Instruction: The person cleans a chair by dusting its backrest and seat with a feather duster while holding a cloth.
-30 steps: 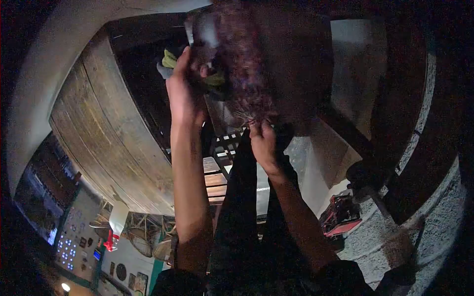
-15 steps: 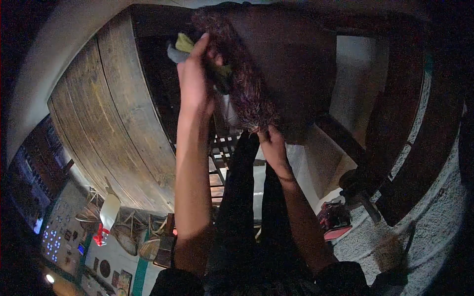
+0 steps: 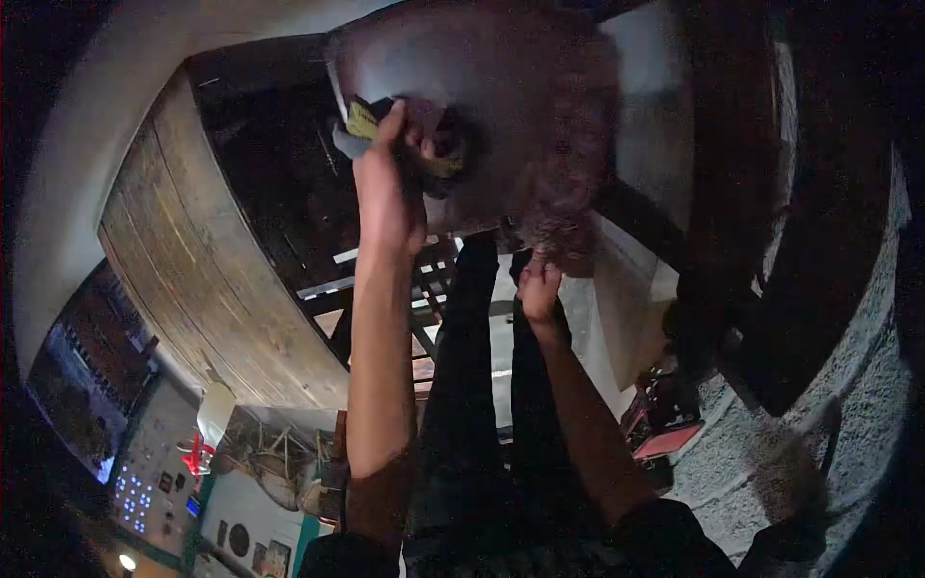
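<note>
My left hand (image 3: 390, 183) is closed around a small yellow, black and grey object (image 3: 362, 120), whose kind I cannot make out. It is held against or just in front of a broad dark brown surface (image 3: 501, 106), with a pale patch of light beside it. Lower and to the right, my right hand (image 3: 541, 289) has its fingers pinched on the lower end of a shaggy reddish-brown bundle of fibres (image 3: 564, 222). The bundle is blurred by motion and blends into the brown surface behind it.
On the left is a large panel of wooden planks (image 3: 207, 260). A dark slatted grating (image 3: 424, 299) lies beyond my left forearm. A red object (image 3: 670, 438) sits at the lower right beside a rough grey wall (image 3: 829, 443). Woven baskets (image 3: 275, 462) stand lower left.
The fibre bundle has swung right, away from my left hand, uncovering more of the brown surface. My right hand has shifted slightly right and down. The whole view has also shifted.
</note>
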A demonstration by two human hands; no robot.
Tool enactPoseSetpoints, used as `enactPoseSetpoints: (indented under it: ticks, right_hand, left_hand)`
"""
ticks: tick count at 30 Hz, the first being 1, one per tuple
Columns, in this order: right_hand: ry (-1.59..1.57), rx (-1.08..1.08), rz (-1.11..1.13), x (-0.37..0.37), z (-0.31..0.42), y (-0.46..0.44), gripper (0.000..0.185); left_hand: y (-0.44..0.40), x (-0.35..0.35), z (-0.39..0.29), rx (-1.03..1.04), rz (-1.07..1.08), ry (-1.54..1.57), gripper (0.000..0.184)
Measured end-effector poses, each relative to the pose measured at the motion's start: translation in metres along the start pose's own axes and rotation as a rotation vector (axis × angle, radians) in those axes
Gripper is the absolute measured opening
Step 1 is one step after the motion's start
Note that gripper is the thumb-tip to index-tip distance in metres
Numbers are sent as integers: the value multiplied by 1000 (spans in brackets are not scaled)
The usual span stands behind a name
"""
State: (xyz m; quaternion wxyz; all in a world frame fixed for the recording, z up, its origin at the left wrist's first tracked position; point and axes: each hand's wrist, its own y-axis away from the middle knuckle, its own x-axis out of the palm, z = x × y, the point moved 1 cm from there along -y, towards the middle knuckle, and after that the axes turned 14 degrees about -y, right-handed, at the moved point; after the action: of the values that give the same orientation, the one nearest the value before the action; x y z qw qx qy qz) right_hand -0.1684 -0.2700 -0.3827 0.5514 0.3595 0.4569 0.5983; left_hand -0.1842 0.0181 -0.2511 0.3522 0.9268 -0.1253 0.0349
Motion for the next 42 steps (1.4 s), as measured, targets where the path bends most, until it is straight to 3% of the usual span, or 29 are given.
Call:
enactPoseSetpoints:
  ticks: [2,3,5,6,9,10,13,15,17,19,21,23,25,32,34,35,36,39,42]
  right_hand:
    - [639,-1066,320,-10,27,19,30]
    - [634,-1065,314,-22,27,13,30]
    - [540,-776,261,-48,11,-13,27]
    - [535,-770,256,-55,3,-20,27]
    - [509,-448,207,-72,-10,-37,27]
    - [682,-692,249,-76,-7,-37,28]
    - [711,-928,288,-73,8,-19,36]
    - [459,-609,213,-66,15,1,30]
    - [504,-635,215,-84,-2,-21,29]
    - [943,-956,378,-89,3,-15,32]
    - [888,-830,484,-90,4,-11,33]
    - [824,-814,328,-86,3,-2,33]
    - [677,-788,331,-77,-16,-7,30]
    - [929,-670,611,-57,-21,3,37]
    - [799,-934,356,-42,-37,2,36]
    - [807,-932,364,-35,-42,-1,36]
    - [740,-691,375,-27,-47,-5,35]
    - [547,-453,449,15,-33,0,44]
    - [658,-610,625,63,-1,10,42]
  left_hand:
    - [17,16,10,-59,-31,-30,15]
    - [24,20,17,-60,-26,-35,15]
    - [37,26,35,-92,12,30,14]
    - [44,30,39,-110,15,59,15]
    - [63,41,50,-203,-27,83,15]
    - [69,43,55,-203,-25,85,15]
    - [83,39,64,-148,-13,173,16]
    - [91,35,66,-155,-181,76,20]
    - [94,22,71,-129,-155,92,22]
    - [96,10,71,-111,-136,107,25]
    - [98,-1,73,-126,-165,144,25]
    - [101,-11,72,-122,-196,157,25]
    - [103,-23,73,-122,-222,171,25]
    - [99,-61,79,-98,-290,242,32]
    - [98,-62,69,-94,-329,221,31]
    - [97,-69,66,-93,-338,226,31]
    - [93,-76,64,-112,-364,226,29]
    - [76,-87,53,-98,-351,264,25]
    - [53,-96,36,-42,-266,275,21]
